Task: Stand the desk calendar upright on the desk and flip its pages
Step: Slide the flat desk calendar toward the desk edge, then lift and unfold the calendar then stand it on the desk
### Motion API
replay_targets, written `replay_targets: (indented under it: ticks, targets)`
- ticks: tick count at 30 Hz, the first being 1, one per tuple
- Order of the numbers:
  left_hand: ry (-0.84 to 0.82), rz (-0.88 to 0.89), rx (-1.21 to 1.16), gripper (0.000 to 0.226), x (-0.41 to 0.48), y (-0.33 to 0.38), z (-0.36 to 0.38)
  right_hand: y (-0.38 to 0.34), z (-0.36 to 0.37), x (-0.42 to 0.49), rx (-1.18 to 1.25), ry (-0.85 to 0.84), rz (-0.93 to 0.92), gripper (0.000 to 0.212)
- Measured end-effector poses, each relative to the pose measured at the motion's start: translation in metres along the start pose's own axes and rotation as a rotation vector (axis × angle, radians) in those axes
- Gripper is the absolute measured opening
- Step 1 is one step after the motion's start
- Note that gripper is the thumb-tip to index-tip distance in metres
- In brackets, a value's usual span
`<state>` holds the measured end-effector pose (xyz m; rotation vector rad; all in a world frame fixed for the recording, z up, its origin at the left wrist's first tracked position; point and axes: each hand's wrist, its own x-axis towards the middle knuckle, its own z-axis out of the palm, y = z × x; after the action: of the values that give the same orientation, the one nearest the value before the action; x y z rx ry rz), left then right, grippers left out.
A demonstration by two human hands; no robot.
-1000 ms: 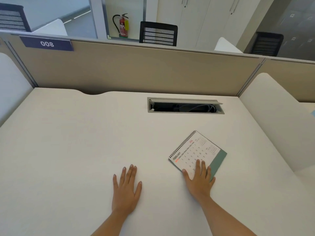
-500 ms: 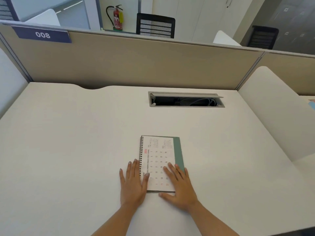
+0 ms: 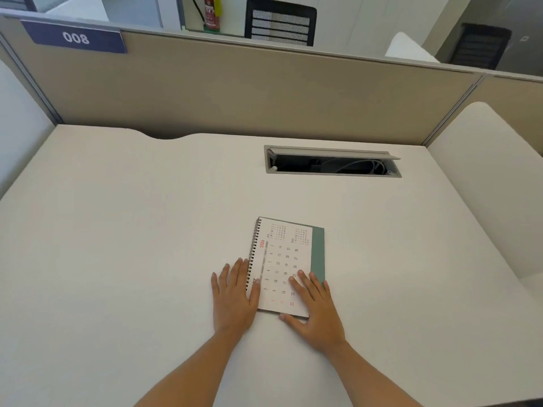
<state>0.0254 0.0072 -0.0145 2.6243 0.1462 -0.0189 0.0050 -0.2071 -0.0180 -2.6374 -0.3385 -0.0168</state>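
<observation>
The desk calendar [image 3: 286, 257] lies flat on the white desk [image 3: 132, 245], near the front middle. Its black spiral binding runs along its left side and a green backing strip shows on its right. The top page is white with a month grid and a red "2026". My left hand [image 3: 233, 298] rests flat beside the binding, its thumb over the calendar's near left corner. My right hand [image 3: 316, 311] lies flat with spread fingers on the near right corner. Neither hand grips the calendar.
An open cable slot [image 3: 332, 163] with wires sits in the desk behind the calendar. A beige partition [image 3: 235, 92] with a "008" label closes the back. White side panels [image 3: 484, 177] stand at the left and right edges.
The calendar has been slid from the right to the front middle of the desk and turned so the binding faces left. My left hand has come up against its binding side.
</observation>
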Motion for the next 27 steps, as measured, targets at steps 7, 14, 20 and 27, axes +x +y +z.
replay_targets:
  ticks: [7, 14, 20, 27]
  targets:
    - [-0.058, -0.195, 0.028, 0.049, 0.016, 0.035, -0.017, 0.007, -0.004, 0.018, 0.007, -0.029, -0.041, 0.081]
    - [-0.310, -0.639, -0.357, 0.056, 0.051, 0.057, -0.039, 0.007, -0.005, 0.019, 0.009, -0.026, -0.056, 0.082]
    - [-0.294, -0.455, -0.623, 0.068, 0.056, 0.053, -0.059, 0.003, -0.009, 0.020, 0.016, -0.039, -0.059, 0.079]
    - [-0.060, -0.516, -0.931, 0.041, 0.066, 0.076, -0.101, -0.048, -0.022, 0.054, 0.204, 0.229, 0.023, 0.092]
